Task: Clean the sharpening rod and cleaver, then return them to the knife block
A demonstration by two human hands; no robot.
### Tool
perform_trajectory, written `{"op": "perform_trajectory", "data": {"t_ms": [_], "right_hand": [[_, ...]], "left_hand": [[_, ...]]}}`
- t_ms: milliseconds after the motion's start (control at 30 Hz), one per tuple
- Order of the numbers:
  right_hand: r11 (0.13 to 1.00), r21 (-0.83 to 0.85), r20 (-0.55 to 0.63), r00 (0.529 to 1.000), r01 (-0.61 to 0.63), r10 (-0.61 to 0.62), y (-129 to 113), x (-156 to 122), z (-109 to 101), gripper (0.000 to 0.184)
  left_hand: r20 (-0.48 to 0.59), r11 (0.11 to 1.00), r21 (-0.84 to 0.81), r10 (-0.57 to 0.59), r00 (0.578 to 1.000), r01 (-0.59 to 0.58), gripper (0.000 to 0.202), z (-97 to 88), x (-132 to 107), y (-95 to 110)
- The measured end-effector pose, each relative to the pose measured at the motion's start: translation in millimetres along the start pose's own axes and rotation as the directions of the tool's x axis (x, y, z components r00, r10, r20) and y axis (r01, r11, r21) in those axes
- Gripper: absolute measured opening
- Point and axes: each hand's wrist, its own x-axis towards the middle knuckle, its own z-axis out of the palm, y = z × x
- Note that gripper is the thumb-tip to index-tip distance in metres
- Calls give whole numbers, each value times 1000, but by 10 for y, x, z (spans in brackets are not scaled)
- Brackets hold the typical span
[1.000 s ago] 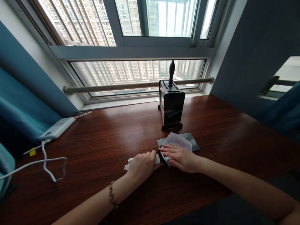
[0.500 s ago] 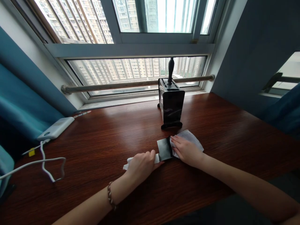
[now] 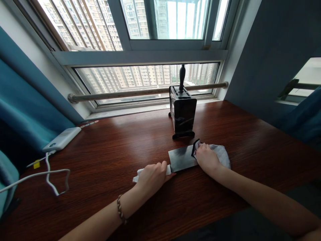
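Note:
A broad-bladed cleaver lies nearly flat over the wooden table, its blade pointing right. My left hand is closed around the handle, which has something white, like tissue, wrapped about it. On the blade's right part, my right hand presses a pale cloth with a dark edge, fingers bunched on it. The cloth hides the blade's far end. Just behind the blade stands a black knife block with one dark handle sticking up from its top.
At the left of the table lies a white power bank with a white cable looping beside it. A metal rail crosses in front of the window. Blue curtains hang at the left.
My right hand has slid right along the blade with the cloth, baring more of the metal, and its fingers have bunched up. The left hand keeps its hold on the handle.

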Motion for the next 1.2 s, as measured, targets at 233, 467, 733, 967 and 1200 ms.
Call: {"op": "perform_trajectory", "data": {"t_ms": [233, 467, 733, 967, 1200], "right_hand": [[947, 149, -121, 956, 284, -268, -213, -117, -73, 38], [519, 460, -290, 674, 721, -680, -248, -177, -315, 45], [450, 566, -282, 675, 691, -681, -162, -108, -277, 41], [321, 757, -236, 697, 568, -677, 117, 43, -346, 29], [259, 908, -48, 695, 330, -717, 485, 271, -270, 16]], "left_hand": [[-3, 1000, -6, 4, 1000, -4, 40, -1, -3, -5], [73, 999, -41, 11, 997, -8, 27, -14, -8, -17], [53, 1000, -1, 30, 998, -30, 27, -15, -5, -13], [19, 1000, 10, 22, 1000, -22, 40, -33, 14, -9], [14, 1000, -9, 12, 1000, -12, 40, -23, 5, -7]]}}
